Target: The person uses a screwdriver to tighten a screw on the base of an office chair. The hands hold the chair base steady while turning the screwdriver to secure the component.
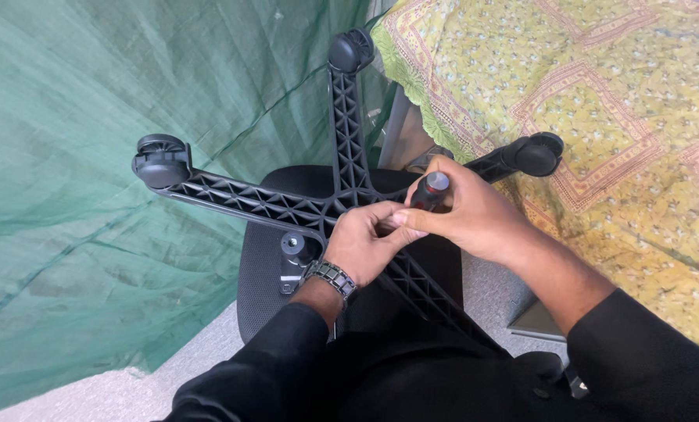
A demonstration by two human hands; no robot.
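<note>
1. Black sleeves point(302, 367) fill the bottom of our view, nearest the lens, running up from 6 o'clock to both hands at the centre.
2. Our left hand point(361, 246), with a dark metal-link watch point(331, 276) at the wrist, curls its fingers onto the hub of a black five-arm chair base point(263, 202), touching the right hand at its fingertips.
3. Our right hand point(467, 215) is clenched around a dark tool handle with a red band and a grey end cap point(431, 189), held upright over the hub; we cannot see its tip.
4. Arms of the chair base reach out toward 12, 2 and 9 o'clock, each ending in a black caster point(162, 160); another arm runs down toward 5 o'clock under our wrists.
5. Beneath the base lies a black mesh seat point(259, 273) with a metal bracket point(292, 262) at about 8 o'clock from the hub.
6. Green netting point(91, 195) hangs at 9 o'clock; a yellow patterned cloth point(600, 117) spreads at 2 o'clock.
</note>
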